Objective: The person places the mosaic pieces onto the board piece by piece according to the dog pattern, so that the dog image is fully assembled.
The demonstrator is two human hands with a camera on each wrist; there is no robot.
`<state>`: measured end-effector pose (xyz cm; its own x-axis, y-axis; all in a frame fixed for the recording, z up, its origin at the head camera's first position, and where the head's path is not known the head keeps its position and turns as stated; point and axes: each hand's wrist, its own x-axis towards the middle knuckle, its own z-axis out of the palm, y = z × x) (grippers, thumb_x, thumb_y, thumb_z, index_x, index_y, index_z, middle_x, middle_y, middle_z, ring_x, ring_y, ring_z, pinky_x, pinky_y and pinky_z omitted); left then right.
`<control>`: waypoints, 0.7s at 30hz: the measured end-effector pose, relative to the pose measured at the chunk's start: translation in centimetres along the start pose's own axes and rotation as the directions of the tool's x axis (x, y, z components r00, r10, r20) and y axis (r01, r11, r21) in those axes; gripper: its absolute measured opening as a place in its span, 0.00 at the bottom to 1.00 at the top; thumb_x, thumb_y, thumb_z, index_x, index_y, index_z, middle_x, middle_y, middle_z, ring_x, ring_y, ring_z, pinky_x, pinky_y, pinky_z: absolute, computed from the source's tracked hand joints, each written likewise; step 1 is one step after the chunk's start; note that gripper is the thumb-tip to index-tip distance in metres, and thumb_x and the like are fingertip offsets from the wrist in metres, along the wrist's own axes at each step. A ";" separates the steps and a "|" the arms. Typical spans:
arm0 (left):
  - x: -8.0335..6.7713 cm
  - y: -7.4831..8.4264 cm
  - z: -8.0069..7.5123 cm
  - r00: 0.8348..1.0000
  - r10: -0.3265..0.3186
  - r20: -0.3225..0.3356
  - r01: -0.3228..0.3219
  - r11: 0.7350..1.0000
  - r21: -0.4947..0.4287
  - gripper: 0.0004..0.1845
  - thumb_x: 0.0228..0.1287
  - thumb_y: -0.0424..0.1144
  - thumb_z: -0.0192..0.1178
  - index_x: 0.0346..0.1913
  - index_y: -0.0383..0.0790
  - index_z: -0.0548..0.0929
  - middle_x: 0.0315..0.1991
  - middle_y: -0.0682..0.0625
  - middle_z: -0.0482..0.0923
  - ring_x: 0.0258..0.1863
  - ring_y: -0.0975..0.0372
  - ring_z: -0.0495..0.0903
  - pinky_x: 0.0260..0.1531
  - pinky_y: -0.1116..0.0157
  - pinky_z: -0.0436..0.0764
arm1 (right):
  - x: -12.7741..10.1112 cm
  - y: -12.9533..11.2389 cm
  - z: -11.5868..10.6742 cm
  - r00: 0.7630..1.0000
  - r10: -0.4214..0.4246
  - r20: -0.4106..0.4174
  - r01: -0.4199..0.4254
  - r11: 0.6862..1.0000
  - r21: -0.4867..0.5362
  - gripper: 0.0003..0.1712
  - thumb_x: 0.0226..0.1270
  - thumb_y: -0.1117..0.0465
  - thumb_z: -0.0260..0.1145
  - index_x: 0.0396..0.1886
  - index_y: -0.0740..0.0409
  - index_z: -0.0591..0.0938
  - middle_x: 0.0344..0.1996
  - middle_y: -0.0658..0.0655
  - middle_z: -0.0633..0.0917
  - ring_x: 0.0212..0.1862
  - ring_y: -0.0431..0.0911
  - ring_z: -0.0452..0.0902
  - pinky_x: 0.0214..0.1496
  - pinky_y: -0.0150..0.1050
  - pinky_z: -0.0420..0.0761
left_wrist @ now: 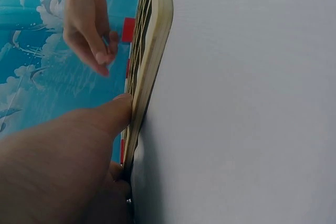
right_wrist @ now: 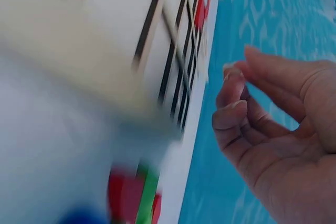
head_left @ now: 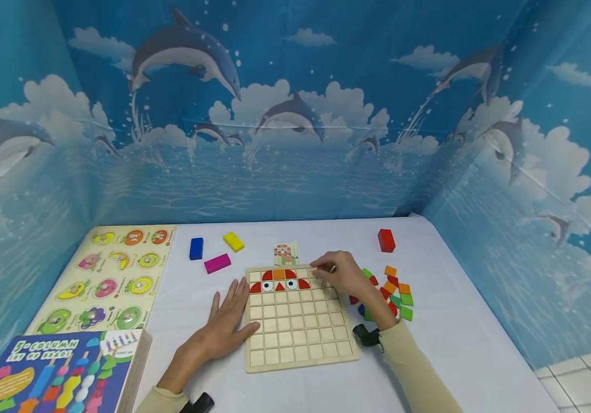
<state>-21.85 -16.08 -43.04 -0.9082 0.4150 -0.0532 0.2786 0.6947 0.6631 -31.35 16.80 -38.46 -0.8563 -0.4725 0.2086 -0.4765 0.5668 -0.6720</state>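
A wooden grid board (head_left: pixel 300 338) lies in front of me on the white table. Red and orange pieces and two eye tiles (head_left: pixel 279 280) fill part of its top two rows. My left hand (head_left: pixel 230 315) lies flat on the table, its thumb (left_wrist: pixel 113 111) against the board's left edge (left_wrist: pixel 157 40). My right hand (head_left: pixel 323 268) hovers over the board's top right corner. Its fingers (right_wrist: pixel 233 111) are curled toward the thumb, and no piece shows between them. Loose coloured pieces (head_left: pixel 393 295) lie just right of the board.
A small picture card (head_left: pixel 286 253) lies behind the board. Blue (head_left: pixel 196 248), yellow (head_left: pixel 233 241), magenta (head_left: pixel 217 263) and red (head_left: pixel 386 240) blocks lie further back. A peg puzzle (head_left: pixel 112 278) and a bead-set box (head_left: pixel 58 373) sit at the left. Dolphin-print walls enclose the table.
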 end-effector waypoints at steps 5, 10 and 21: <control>0.1 0.4 -0.2 0.998 -0.047 0.033 0.047 0.999 0.025 0.52 0.79 0.53 0.63 0.88 0.37 0.44 0.90 0.45 0.35 0.88 0.49 0.29 0.82 0.38 0.27 | -2.3 2.1 -2.6 0.998 0.058 -0.011 -0.058 0.998 0.009 0.10 0.70 0.68 0.77 0.49 0.66 0.92 0.35 0.52 0.89 0.36 0.45 0.82 0.40 0.36 0.86; 0.3 0.4 -0.3 0.999 -0.042 0.031 0.041 0.999 0.015 0.52 0.79 0.53 0.63 0.88 0.37 0.43 0.90 0.45 0.34 0.88 0.48 0.29 0.81 0.38 0.26 | -4.1 4.2 -4.6 0.991 0.125 -0.037 -0.126 0.992 -0.019 0.11 0.65 0.69 0.80 0.47 0.65 0.93 0.32 0.52 0.88 0.33 0.45 0.79 0.34 0.33 0.81; 0.0 0.1 0.2 1.000 -0.001 -0.020 0.001 1.000 -0.020 0.51 0.77 0.51 0.65 0.88 0.34 0.48 0.89 0.39 0.40 0.88 0.44 0.33 0.81 0.36 0.27 | -5.5 5.7 -5.0 0.970 0.243 0.027 -0.241 0.969 -0.048 0.11 0.62 0.67 0.83 0.44 0.59 0.94 0.30 0.50 0.84 0.32 0.46 0.74 0.31 0.32 0.75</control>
<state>-21.75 -15.87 -43.16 -0.9146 0.4025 -0.0394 0.2715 0.6834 0.6776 -30.41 26.01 -39.89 -0.9407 -0.3388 0.0201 -0.2648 0.6956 -0.6678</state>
